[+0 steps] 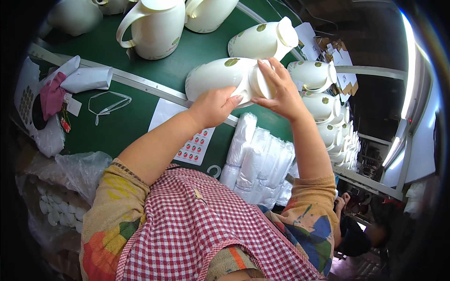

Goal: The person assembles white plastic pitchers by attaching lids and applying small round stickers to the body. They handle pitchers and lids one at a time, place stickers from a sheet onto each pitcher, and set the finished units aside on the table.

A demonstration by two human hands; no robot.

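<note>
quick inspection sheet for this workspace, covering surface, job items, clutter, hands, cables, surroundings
Surface: green bench top, crossed by a metal rail
Job items: white jug held sideways; other white jugs stand or lie around it
Clutter: sticker sheet, bundled clear plastic bags, pink cloth, white looped cord
Left hand: on the jug near its top
Right hand: gripping its top end
Cables: none clearly identifiable
Surroundings: lit tube lamp at right; another person at lower right

glossy white floral jug (218, 76) blocked centre | flat green tabletop (159, 72) left of it lay passable | long translucent plastic bundles (258, 161) obstructed nearside
</note>
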